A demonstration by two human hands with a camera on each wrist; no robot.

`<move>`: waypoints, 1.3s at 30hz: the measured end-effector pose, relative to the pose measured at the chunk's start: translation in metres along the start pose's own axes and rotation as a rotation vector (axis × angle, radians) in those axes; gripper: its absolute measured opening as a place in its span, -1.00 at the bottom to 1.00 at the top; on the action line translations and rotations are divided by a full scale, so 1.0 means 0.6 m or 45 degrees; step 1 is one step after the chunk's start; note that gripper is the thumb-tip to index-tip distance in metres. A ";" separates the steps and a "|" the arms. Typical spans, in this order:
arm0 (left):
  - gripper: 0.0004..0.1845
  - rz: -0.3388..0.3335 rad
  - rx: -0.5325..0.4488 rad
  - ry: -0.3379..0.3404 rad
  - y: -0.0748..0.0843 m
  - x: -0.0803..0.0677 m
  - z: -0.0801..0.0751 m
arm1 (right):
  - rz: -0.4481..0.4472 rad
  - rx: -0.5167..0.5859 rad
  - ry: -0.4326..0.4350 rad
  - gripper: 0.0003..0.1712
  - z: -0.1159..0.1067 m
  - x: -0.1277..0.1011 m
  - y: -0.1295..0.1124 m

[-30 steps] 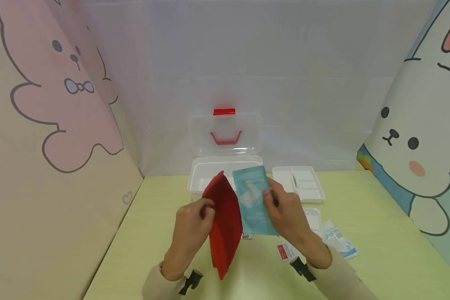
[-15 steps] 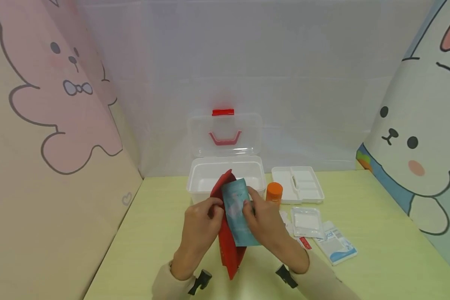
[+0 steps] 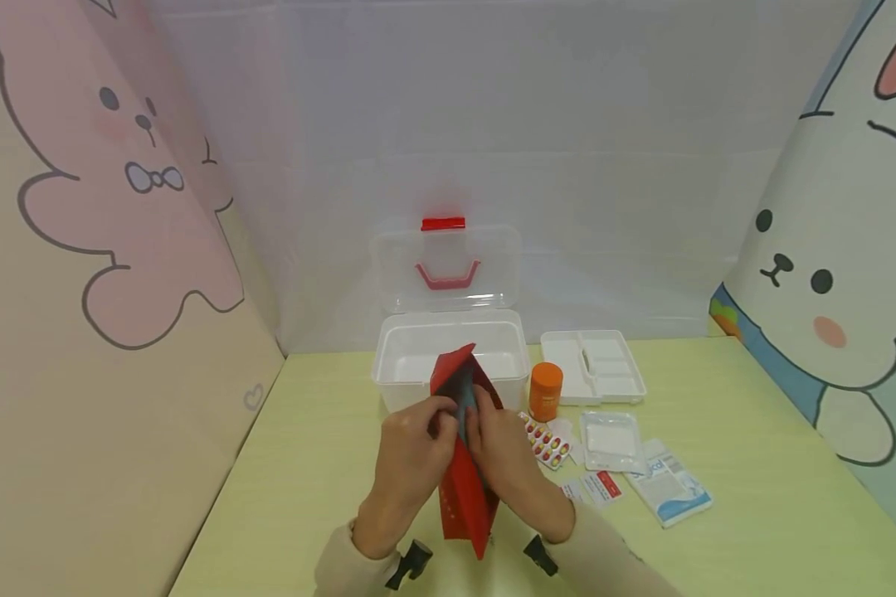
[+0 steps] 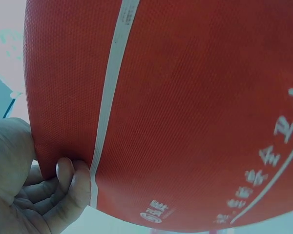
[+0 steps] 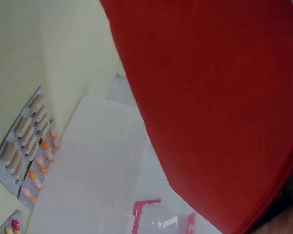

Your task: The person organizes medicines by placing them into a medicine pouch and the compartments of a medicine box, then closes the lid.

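A red zippered pouch [image 3: 465, 489] stands upright between the hands, its mouth spread at the top. My left hand [image 3: 414, 448] pinches the pouch's edge; in the left wrist view the thumb and fingers [image 4: 71, 185] grip its red fabric beside a pale strip. My right hand [image 3: 504, 452] has its fingers in the pouch's opening and holds a flat teal packet [image 3: 463, 396], mostly hidden inside. In the right wrist view the pouch [image 5: 210, 97] covers much of the picture, and only a bit of the hand shows at the lower right corner.
Behind the pouch stands a white box [image 3: 411, 352] with its clear lid [image 3: 448, 257] raised. To the right are a divided white tray [image 3: 616, 365], an orange bottle [image 3: 546, 390], a capsule blister pack [image 3: 547, 444], a small clear tray [image 3: 612, 442] and a white-blue packet [image 3: 672, 489].
My right hand has moved left and carried the teal packet down into the pouch. The left hand has shifted slightly right with the pouch, still pinching its edge.
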State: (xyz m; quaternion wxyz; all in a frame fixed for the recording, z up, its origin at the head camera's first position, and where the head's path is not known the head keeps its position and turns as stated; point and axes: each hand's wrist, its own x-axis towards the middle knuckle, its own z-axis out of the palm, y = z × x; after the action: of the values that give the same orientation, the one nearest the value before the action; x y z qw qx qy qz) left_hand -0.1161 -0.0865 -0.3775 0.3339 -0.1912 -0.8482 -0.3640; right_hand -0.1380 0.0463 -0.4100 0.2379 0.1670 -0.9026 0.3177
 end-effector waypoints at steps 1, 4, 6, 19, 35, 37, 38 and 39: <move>-0.87 0.002 -0.001 -0.002 0.000 0.000 0.001 | 0.013 0.002 -0.021 -0.71 0.003 -0.001 0.000; -0.88 0.016 -0.005 -0.002 0.000 -0.001 0.001 | 0.053 0.001 -0.086 -0.74 0.008 -0.004 0.000; -0.87 0.029 -0.006 0.002 0.001 -0.002 0.001 | 0.070 -0.006 -0.131 -0.78 0.011 -0.006 0.001; -0.86 0.054 0.002 0.022 -0.002 -0.005 0.001 | -0.007 0.000 -0.345 -0.86 0.012 -0.016 0.001; -0.85 0.032 -0.006 0.000 -0.014 -0.013 -0.010 | 0.025 0.137 -0.679 -0.79 -0.006 -0.020 -0.005; -0.85 0.046 -0.008 0.008 -0.016 -0.013 -0.010 | 0.036 0.118 -0.642 -0.80 -0.008 -0.019 -0.005; -0.85 0.055 -0.010 0.012 -0.017 -0.013 -0.011 | 0.046 0.115 -0.622 -0.80 -0.010 -0.019 -0.005; -0.85 0.063 -0.010 0.016 -0.019 -0.013 -0.011 | 0.052 0.110 -0.598 -0.81 -0.012 -0.019 -0.005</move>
State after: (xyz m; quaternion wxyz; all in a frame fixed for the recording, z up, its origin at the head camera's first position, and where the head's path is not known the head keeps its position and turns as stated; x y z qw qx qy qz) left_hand -0.1140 -0.0994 -0.3853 0.3475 -0.2112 -0.8396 -0.3602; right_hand -0.1248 0.0505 -0.4094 0.0076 0.2280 -0.9219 0.3132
